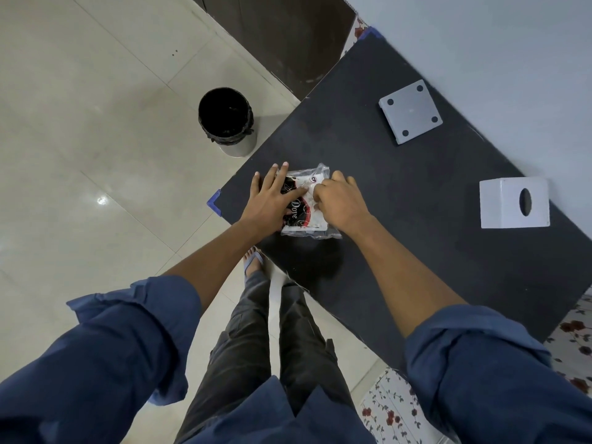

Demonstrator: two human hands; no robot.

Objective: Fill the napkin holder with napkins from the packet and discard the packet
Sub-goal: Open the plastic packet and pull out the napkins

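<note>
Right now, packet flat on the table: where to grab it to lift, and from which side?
Grip the napkin packet by the loose clear plastic flap at its far end, coming from above. It lies flat on the black table, so the sides offer little, and the left hand and right hand cover the middle.

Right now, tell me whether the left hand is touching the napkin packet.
Touching. The head view shows the left hand pressed flat on the napkin packet, fingers overlapping its printed wrapper.
</note>
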